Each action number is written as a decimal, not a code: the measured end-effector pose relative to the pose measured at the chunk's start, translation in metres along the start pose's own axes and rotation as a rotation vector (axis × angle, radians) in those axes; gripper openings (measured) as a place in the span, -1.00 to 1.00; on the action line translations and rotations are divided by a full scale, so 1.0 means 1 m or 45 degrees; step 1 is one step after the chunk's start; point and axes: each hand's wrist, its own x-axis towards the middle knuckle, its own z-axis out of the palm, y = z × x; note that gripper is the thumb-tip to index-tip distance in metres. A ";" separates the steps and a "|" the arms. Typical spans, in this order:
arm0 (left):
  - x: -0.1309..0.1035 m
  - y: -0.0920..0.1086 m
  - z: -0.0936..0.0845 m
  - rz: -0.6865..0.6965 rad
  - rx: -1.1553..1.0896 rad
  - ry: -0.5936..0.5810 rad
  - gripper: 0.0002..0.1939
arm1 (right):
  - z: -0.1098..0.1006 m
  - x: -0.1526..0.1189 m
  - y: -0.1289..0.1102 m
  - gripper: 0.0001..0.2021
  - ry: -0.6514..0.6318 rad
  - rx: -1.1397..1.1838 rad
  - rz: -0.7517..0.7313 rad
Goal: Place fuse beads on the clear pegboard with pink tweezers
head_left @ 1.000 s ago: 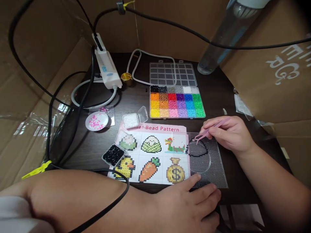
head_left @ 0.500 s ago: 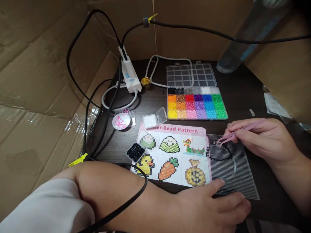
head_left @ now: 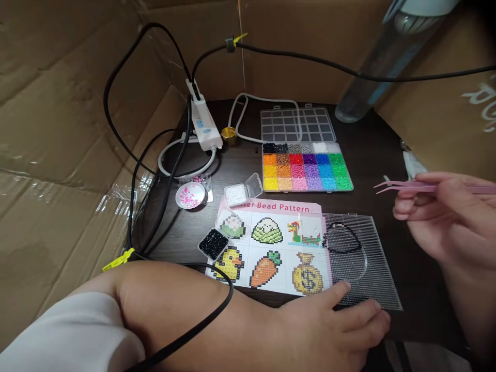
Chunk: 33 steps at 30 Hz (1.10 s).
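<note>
My right hand (head_left: pixel 445 217) holds pink tweezers (head_left: pixel 411 187) off to the right of the clear pegboard (head_left: pixel 382 258), raised, with their slightly parted tips pointing left. No bead can be made out between them. On the pegboard, black beads form a rounded outline (head_left: pixel 359 240). My left hand (head_left: pixel 341 325) rests with fingers apart at the pegboard's lower left edge and holds nothing. The bead pattern sheet (head_left: pixel 267 247) lies left of the pegboard and partly under it. A small open box of black beads (head_left: pixel 214 244) sits on the sheet's left side, below a box of white beads (head_left: pixel 235 195).
Behind the sheet is a sorted bead case (head_left: pixel 308 168) with its lid open. A dish of pink beads (head_left: pixel 189 196), a gold cup (head_left: pixel 229 135) and a power strip (head_left: pixel 205 124) stand left. A black cable (head_left: pixel 194 330) crosses my left forearm. Cardboard walls surround the table.
My right hand has lifted the tweezers away from the bead outline and moved right. My left hand remains at the pegboard's edge. The camera view has shifted slightly.
</note>
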 end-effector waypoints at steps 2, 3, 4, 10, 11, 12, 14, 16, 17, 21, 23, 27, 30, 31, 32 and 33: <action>-0.001 0.000 0.001 -0.002 -0.007 0.003 -0.62 | -0.005 -0.011 -0.004 -0.82 0.058 -0.111 0.008; -0.002 0.000 0.002 -0.001 -0.009 0.004 -0.62 | -0.008 -0.017 -0.003 -0.81 0.060 -0.141 0.034; -0.002 0.001 0.003 0.001 -0.010 0.007 -0.62 | -0.011 -0.024 -0.002 -0.80 0.036 -0.151 0.069; -0.002 0.002 0.011 -0.023 -0.066 0.049 -0.60 | -0.010 -0.042 0.017 -0.80 -0.150 -0.027 0.251; -0.001 0.002 0.013 -0.033 -0.081 0.064 -0.59 | -0.007 -0.041 0.018 -0.81 -0.178 -0.005 0.243; -0.001 0.002 0.014 -0.050 -0.092 0.092 -0.59 | -0.004 -0.040 0.019 -0.83 -0.220 0.019 0.242; 0.001 0.002 0.017 -0.087 -0.092 0.131 -0.60 | 0.001 -0.037 0.020 -0.86 -0.250 0.068 0.252; 0.002 0.002 0.020 -0.118 -0.083 0.163 -0.63 | 0.004 -0.035 0.022 -0.87 -0.275 0.076 0.281; 0.003 0.002 0.021 -0.132 -0.084 0.176 -0.65 | 0.005 -0.034 0.024 -0.87 -0.289 0.073 0.289; 0.005 0.006 0.024 -0.169 -0.112 0.190 -0.68 | 0.002 -0.035 0.027 -0.89 -0.356 -0.010 0.194; 0.006 0.007 0.023 -0.175 -0.115 0.185 -0.67 | 0.000 -0.037 0.026 -0.88 -0.395 -0.157 0.068; 0.005 0.007 0.020 -0.177 -0.105 0.165 -0.66 | 0.000 -0.039 0.020 -0.77 -0.487 -0.488 -0.207; 0.005 0.005 0.018 -0.167 -0.110 0.137 -0.63 | 0.003 -0.037 0.019 -0.76 -0.542 -0.516 -0.279; 0.004 0.005 0.017 -0.161 -0.112 0.127 -0.62 | 0.004 -0.036 0.019 -0.76 -0.560 -0.505 -0.292; 0.004 0.005 0.017 -0.158 -0.113 0.121 -0.62 | 0.005 -0.035 0.020 -0.77 -0.577 -0.499 -0.307; 0.004 0.005 0.017 -0.156 -0.111 0.119 -0.62 | 0.006 -0.034 0.020 -0.77 -0.589 -0.498 -0.324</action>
